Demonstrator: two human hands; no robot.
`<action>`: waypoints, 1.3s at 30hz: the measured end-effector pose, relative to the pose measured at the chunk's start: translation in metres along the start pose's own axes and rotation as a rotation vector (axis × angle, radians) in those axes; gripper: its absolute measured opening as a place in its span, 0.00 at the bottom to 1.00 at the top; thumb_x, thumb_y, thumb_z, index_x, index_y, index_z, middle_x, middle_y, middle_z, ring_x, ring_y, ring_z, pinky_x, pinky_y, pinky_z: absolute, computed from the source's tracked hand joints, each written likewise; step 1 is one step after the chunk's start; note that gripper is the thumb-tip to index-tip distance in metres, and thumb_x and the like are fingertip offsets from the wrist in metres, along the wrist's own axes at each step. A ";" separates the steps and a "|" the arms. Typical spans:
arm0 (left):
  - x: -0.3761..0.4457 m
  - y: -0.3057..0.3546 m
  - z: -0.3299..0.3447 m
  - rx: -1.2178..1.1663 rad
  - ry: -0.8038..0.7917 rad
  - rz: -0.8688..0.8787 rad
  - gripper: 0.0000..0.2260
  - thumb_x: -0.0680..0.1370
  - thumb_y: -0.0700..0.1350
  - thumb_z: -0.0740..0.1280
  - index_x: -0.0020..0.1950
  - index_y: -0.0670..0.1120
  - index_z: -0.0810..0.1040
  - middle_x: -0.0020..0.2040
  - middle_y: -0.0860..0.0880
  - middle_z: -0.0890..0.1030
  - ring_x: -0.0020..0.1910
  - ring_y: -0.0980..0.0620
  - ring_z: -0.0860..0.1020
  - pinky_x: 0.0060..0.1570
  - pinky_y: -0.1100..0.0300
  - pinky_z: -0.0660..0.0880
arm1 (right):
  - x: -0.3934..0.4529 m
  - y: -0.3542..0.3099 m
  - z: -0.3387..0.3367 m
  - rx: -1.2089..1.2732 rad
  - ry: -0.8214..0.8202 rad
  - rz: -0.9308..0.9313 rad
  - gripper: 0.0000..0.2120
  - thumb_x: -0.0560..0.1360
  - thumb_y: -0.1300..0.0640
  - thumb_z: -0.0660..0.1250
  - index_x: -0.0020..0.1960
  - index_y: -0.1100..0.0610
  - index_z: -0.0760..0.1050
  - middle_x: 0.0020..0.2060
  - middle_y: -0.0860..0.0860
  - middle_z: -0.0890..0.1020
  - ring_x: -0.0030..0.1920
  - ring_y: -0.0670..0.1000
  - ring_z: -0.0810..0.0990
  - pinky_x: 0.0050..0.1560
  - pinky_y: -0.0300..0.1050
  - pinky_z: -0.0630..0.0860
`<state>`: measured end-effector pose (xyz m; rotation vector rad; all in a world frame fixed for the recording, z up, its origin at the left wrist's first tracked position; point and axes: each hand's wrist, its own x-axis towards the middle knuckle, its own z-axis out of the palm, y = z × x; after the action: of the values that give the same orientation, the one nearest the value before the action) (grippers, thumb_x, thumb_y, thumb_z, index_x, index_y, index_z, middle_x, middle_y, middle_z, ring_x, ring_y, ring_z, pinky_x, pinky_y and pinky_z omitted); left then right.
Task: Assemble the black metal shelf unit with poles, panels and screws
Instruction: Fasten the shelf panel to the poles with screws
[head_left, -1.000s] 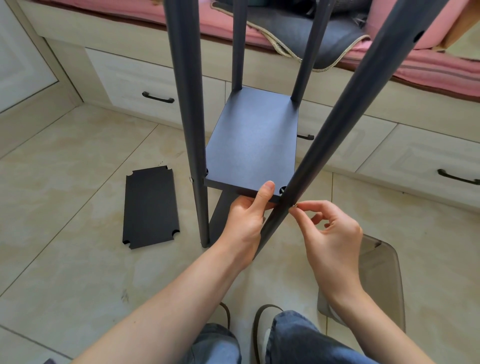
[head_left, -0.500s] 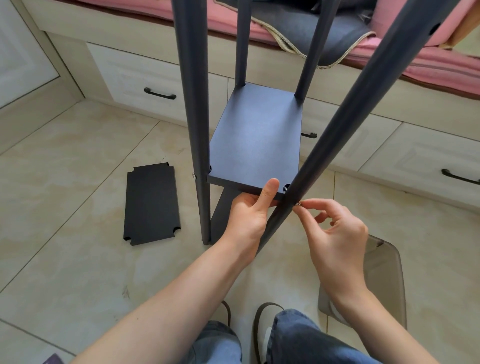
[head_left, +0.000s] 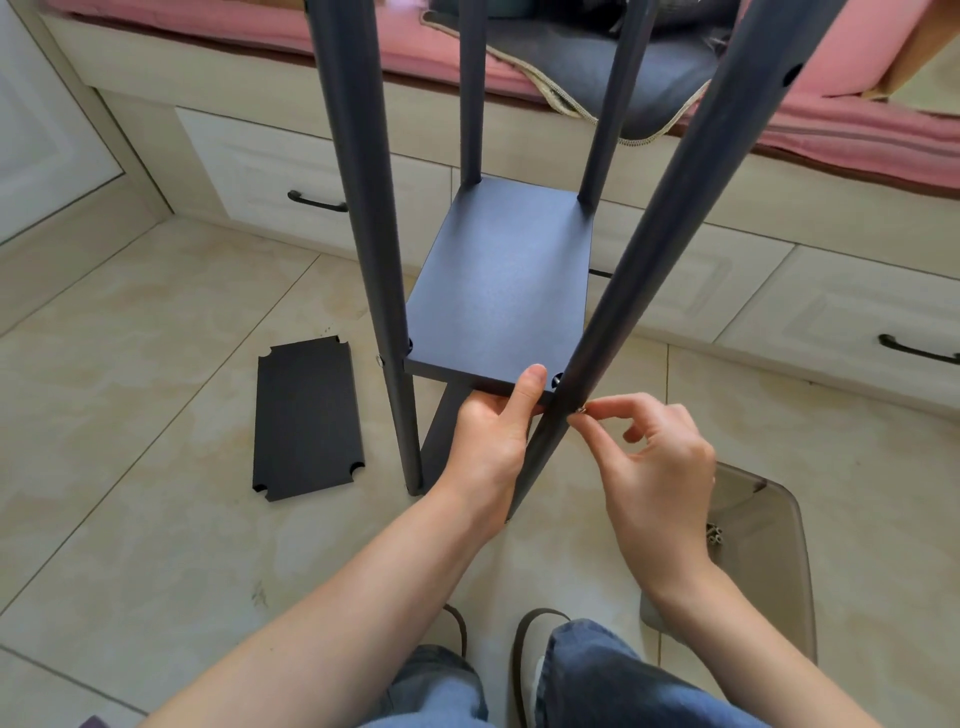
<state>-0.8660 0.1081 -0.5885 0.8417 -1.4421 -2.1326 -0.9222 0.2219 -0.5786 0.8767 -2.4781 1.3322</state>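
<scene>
Left hand (head_left: 488, 441) grips the panel (head_left: 498, 306); right hand (head_left: 657, 467) fingers (head_left: 584, 418) seemingly pinch a screw (head_left: 581, 410).

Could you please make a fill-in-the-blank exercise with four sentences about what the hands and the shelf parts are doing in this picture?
1. The right hand pinches a small ____ against the front right pole.
2. The left hand holds the front edge of the mounted ____, thumb on top.
3. A loose spare panel lies flat on the ____.
4. The spare panel lies to the ____ of the front left pole.

Missing words: screw; panel; floor; left
</scene>
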 end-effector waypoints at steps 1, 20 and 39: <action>-0.001 0.001 0.000 0.001 0.000 -0.005 0.11 0.83 0.50 0.65 0.43 0.52 0.83 0.44 0.55 0.87 0.44 0.64 0.83 0.34 0.78 0.72 | 0.001 0.001 0.000 0.052 -0.003 0.047 0.04 0.71 0.56 0.77 0.43 0.53 0.83 0.37 0.42 0.81 0.37 0.51 0.75 0.41 0.56 0.75; 0.002 0.007 0.003 0.121 0.060 -0.065 0.12 0.79 0.59 0.64 0.50 0.52 0.80 0.44 0.59 0.87 0.42 0.70 0.81 0.42 0.68 0.67 | 0.006 0.000 -0.003 0.156 -0.072 0.199 0.04 0.72 0.53 0.76 0.45 0.51 0.84 0.39 0.45 0.83 0.37 0.46 0.78 0.39 0.43 0.75; 0.005 0.010 0.006 -0.008 0.086 -0.085 0.12 0.80 0.59 0.64 0.55 0.53 0.79 0.48 0.54 0.87 0.45 0.61 0.84 0.36 0.72 0.70 | 0.036 0.011 -0.006 0.318 -0.331 0.028 0.24 0.70 0.61 0.78 0.59 0.44 0.74 0.49 0.42 0.80 0.45 0.46 0.79 0.45 0.43 0.78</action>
<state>-0.8736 0.1051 -0.5787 0.9952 -1.3771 -2.1342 -0.9584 0.2161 -0.5674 1.2255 -2.5584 1.7501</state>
